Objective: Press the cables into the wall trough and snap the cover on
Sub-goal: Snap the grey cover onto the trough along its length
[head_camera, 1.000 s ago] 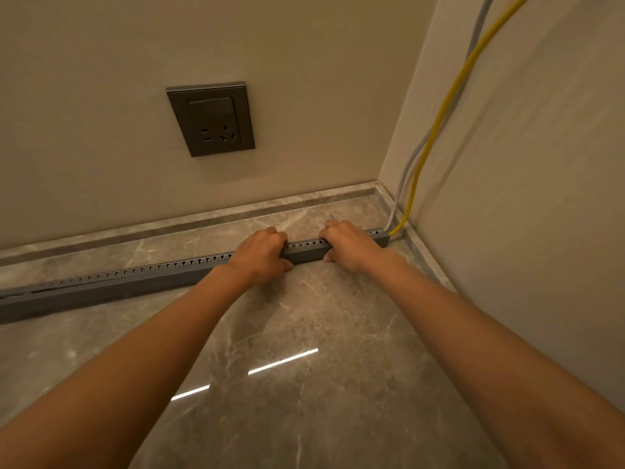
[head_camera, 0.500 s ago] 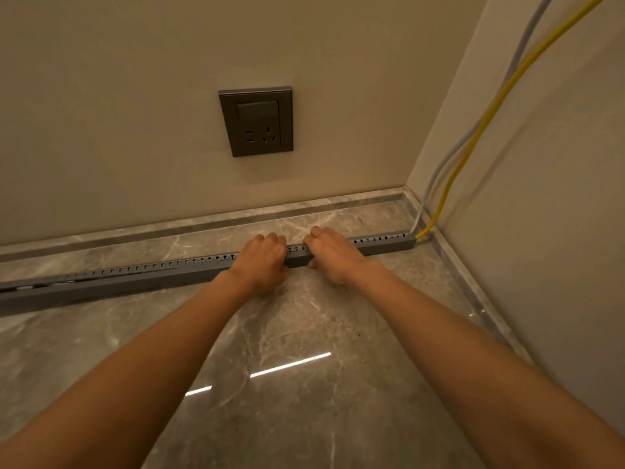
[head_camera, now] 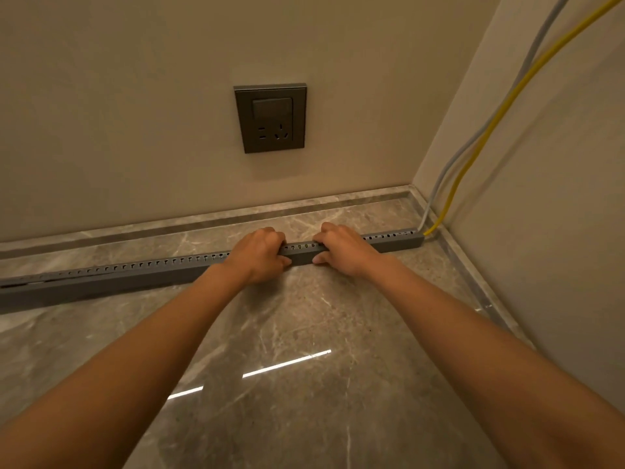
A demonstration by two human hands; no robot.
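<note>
Polished grey marble floor (head_camera: 304, 316) in a room corner, beige back wall (head_camera: 135, 113) ahead, side wall (head_camera: 558, 231) on the right, raised stone strip (head_camera: 169, 228) edging both. Lying on that floor, well off the back wall: long grey trough (head_camera: 135, 275), with broad bare stone on the near side and a narrower band behind. Long axis roughly parallel to the back wall, from the left edge of view to the corner; right end just beside the side strip, row of slots along the top. Entering that end: yellow cable (head_camera: 449, 198) and grey cable (head_camera: 434, 194), hanging down the side wall. Gripping mid-length, close together: left hand (head_camera: 260, 255) and right hand (head_camera: 345, 248), fingers curled over the top, thumbs against the near face. Dark socket (head_camera: 270, 118) above.
</note>
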